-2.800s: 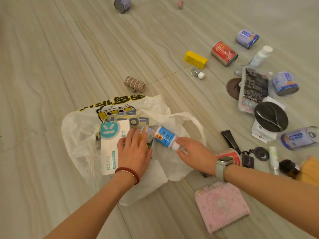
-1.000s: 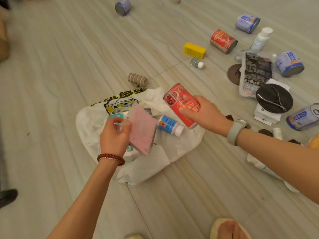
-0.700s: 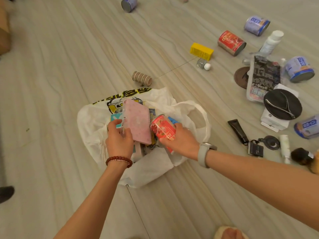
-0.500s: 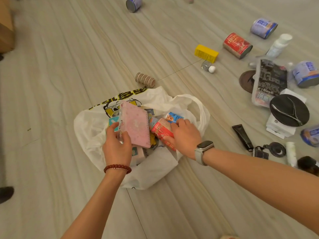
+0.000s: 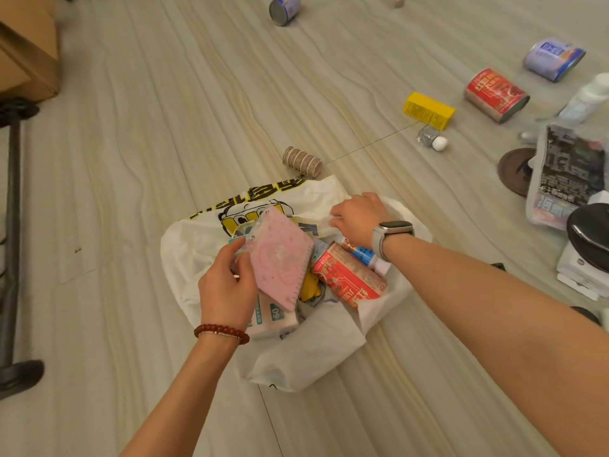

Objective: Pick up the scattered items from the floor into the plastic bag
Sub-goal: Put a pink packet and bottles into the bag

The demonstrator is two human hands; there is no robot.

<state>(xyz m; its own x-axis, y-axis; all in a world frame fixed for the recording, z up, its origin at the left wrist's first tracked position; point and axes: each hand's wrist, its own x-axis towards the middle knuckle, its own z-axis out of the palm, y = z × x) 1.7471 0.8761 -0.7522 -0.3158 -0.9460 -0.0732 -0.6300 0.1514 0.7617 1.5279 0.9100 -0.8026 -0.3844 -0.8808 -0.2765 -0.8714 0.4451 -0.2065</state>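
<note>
A white plastic bag (image 5: 309,354) with a yellow cartoon print lies open on the floor. My left hand (image 5: 227,288) holds a pink spiral notebook (image 5: 280,262) over the bag's mouth. My right hand (image 5: 359,216) pinches the bag's far rim. Inside the bag lie a red can (image 5: 349,282), a small blue-labelled bottle (image 5: 365,255), a white tissue pack (image 5: 273,318) and something yellow (image 5: 309,288).
Scattered on the floor beyond the bag: a striped roll (image 5: 301,161), a yellow box (image 5: 428,110), a small clear bottle (image 5: 431,140), a red can (image 5: 496,94), blue cans (image 5: 553,57) (image 5: 283,9), a printed packet (image 5: 566,176). A cardboard box (image 5: 26,51) and black stand (image 5: 13,245) sit left.
My right hand has let go of the red can, which now lies in the bag, and has moved to the bag's far rim. My left hand still holds the pink notebook.
</note>
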